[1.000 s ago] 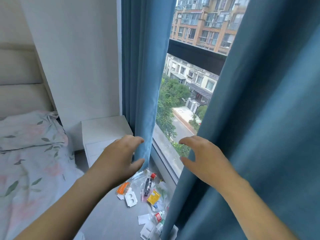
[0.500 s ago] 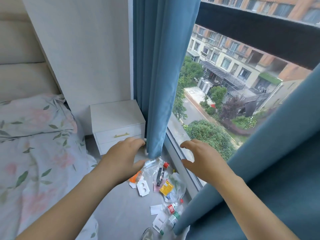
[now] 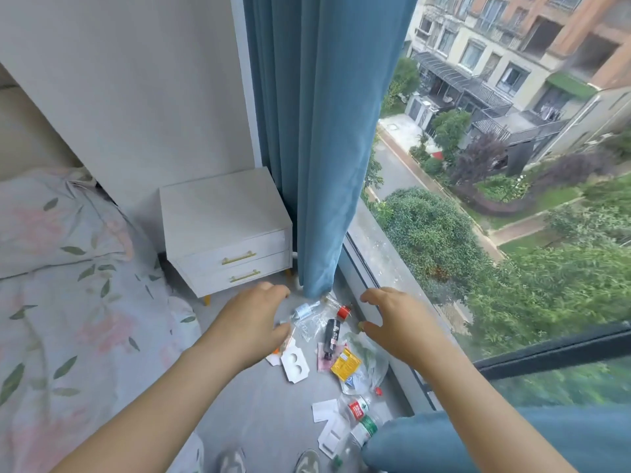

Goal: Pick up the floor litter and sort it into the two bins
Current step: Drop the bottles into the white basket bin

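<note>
Litter lies on the grey floor along the window: a clear plastic bottle with a red cap [image 3: 317, 314], a black tube [image 3: 331, 334], a yellow sachet [image 3: 345, 364], a white card with two holes [image 3: 295, 365], a clear bag [image 3: 367, 370], and plastic bottles with red and green labels [image 3: 360, 416]. My left hand [image 3: 254, 324] hovers over the left edge of the pile, fingers spread and empty. On the right, above the bag, my right hand [image 3: 396, 322] is also open with nothing in it. No bins are in view.
A white two-drawer nightstand [image 3: 227, 233] stands behind the litter, beside a blue curtain [image 3: 317, 148]. A bed with floral bedding [image 3: 68, 302] fills the left. The floor-length window [image 3: 478, 233] borders the right. Another curtain fold [image 3: 478, 442] lies at lower right. My shoes [image 3: 232, 460] show at the bottom.
The view has tilted down from the window to the floor. Both hands have let go of the parted curtains and dropped toward the litter pile.
</note>
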`<state>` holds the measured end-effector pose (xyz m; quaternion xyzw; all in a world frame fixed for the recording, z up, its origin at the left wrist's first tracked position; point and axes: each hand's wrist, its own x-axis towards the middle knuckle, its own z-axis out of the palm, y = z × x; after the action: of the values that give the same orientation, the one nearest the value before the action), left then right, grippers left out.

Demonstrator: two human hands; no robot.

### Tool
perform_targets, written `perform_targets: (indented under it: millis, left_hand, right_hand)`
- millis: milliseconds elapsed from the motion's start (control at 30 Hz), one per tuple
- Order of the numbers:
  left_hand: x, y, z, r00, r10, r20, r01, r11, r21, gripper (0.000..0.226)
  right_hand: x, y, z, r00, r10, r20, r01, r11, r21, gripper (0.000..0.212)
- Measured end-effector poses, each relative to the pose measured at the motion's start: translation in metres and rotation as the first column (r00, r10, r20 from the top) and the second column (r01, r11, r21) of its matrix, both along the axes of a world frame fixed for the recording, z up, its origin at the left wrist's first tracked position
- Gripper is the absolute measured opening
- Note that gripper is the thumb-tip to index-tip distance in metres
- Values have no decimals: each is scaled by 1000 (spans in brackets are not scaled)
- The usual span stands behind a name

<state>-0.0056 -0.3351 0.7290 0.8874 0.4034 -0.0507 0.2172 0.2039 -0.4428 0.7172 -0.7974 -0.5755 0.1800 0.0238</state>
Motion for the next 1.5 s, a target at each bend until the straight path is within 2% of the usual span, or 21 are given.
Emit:
perform_targets:
  millis: [133,267,467,733,933,1167,1267,1367,1500]
  left_hand:
    - [17,34,-51,999,-27,-38,26,999,-28,42]
    - [36,74,-136,996,-45,-79,39,996,-74,36]
    - [62,119,-292,990,-81,-118,70,993,-91,34]
    - [96,154,-524,979,-147,-141,137,988,-78,33]
    - [115,176,-661,970,-196,-141,192,981,-41,36]
    - [138,194,-745,931,-304,-203,319,947,43,33]
    - [142,191,-773,913,-348,-215,370,926,72,38]
    - [139,192,-789,905,-365,-219,394,912,110,33]
    - [136,200,-795,920,-328,-215,365,917,160,26]
  right_hand:
    - [13,29,-53,998,-42,-36,41,999,-17,31]
    - [24,61,-137,994,-100,-43,99,995,-23,27]
    - [39,99,-288,987,-147,-57,143,987,-74,19]
    - [60,127,-505,984,-175,-26,172,980,-102,33]
    - [75,143,-645,985,-168,40,171,982,-78,30]
    - [82,143,-729,984,-83,160,99,991,-93,35]
    - [75,132,-754,979,-110,170,132,984,-123,34]
    - [72,128,-768,977,-98,187,131,976,-172,34]
    - [73,132,-777,976,-77,204,110,981,-157,34]
